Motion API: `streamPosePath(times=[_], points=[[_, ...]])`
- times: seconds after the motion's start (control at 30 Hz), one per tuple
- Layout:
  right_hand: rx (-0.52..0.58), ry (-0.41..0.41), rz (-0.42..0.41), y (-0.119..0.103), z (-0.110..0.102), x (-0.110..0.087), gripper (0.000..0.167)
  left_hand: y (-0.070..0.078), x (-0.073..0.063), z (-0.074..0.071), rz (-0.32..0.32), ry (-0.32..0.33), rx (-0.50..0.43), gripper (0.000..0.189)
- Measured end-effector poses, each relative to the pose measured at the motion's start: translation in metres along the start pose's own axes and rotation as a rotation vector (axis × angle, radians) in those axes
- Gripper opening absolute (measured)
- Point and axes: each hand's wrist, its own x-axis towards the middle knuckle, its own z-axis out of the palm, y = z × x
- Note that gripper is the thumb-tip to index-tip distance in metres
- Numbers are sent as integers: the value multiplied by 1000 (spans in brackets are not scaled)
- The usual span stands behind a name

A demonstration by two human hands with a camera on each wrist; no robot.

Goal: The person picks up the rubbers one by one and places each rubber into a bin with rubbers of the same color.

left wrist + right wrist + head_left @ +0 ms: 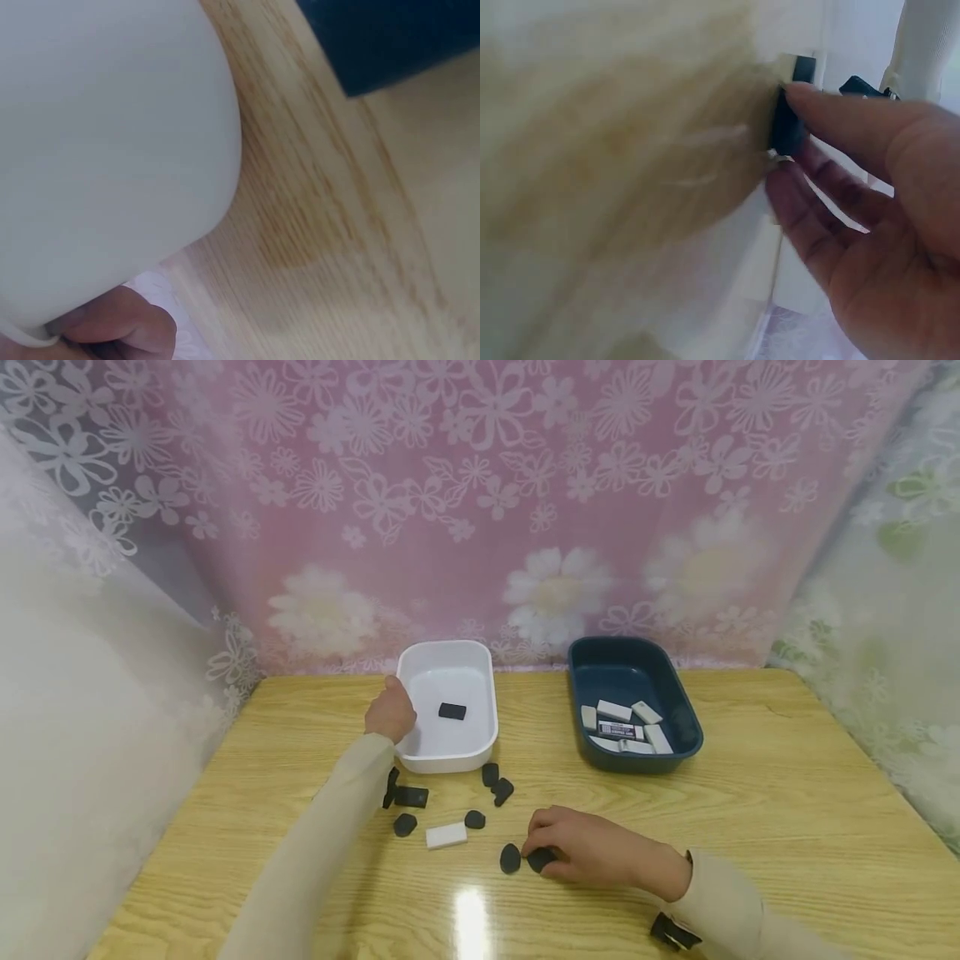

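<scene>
My left hand [390, 712] holds the left rim of a white plastic tub [447, 763]; its curled fingers [124, 322] show at the rim in the left wrist view. Inside that tub lies one black rectangular block [452, 712]. At the front right, my right hand [592, 847] pinches a dark rounded piece [540, 860] at the tabletop, partly hidden by the fingers. Just left of it lies a dark oval piece [510, 858]. A white rectangular block [446, 835] rests farther left, with a small dark piece [475, 819] by its corner.
A dark blue tub [637, 763] at the back right holds several white blocks and one with a printed sleeve [620, 730]. More dark pieces [502, 791] lie before the white tub, and a black block [411, 797] sits beside the left forearm. A flowered curtain [525, 527] hangs behind.
</scene>
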Motion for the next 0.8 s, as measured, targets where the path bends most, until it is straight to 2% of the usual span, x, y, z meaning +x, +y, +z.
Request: streamPosePath(times=[0.1, 0.27, 0.63, 0.8], points=[[26, 32, -12, 0, 4, -2, 19, -1, 0, 0, 0, 11, 9, 52], [43, 49, 16, 0, 5, -4, 21, 2, -2, -1, 6, 17, 0, 48], [56, 24, 44, 1, 4, -2, 22, 5, -1, -1, 12, 10, 10, 50], [58, 12, 49, 0, 3, -1, 22, 4, -3, -2, -6, 18, 13, 50]])
